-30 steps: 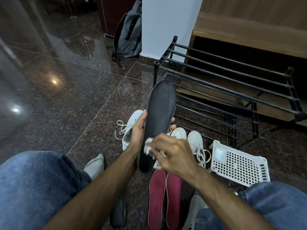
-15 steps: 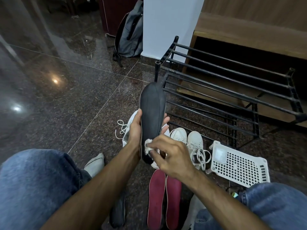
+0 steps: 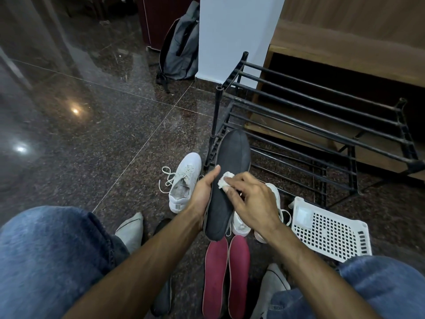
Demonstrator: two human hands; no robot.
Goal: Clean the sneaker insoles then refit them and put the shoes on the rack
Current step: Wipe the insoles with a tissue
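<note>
- Dark insole: being held up off the floor, in front of the knees, long axis running from heel end near the body to toe end tilted away and slightly right, toward the shoe rack.
- Left hand: gripping the insole along its left edge at mid-length, thumb lying up the near face, fingers wrapping behind.
- Right hand: pinching a small white wipe in curled fingertips, pressing it on the insole's face just right of the left thumb; the nearer hand to the uncleaned toe half, lying up and away from it along the long axis.
- Judging the step: wiping in progress; next stroke likely calling for travel along the length toward the toe.
- Lying on the floor below: two red insoles side by side, a white sneaker to the left, another white pair partly hidden behind the right hand, a white basket to the right.
- Differing from half a second ago: insole turning to present a broader face, wipe sitting higher up it, closer to the thumb tip.
</note>
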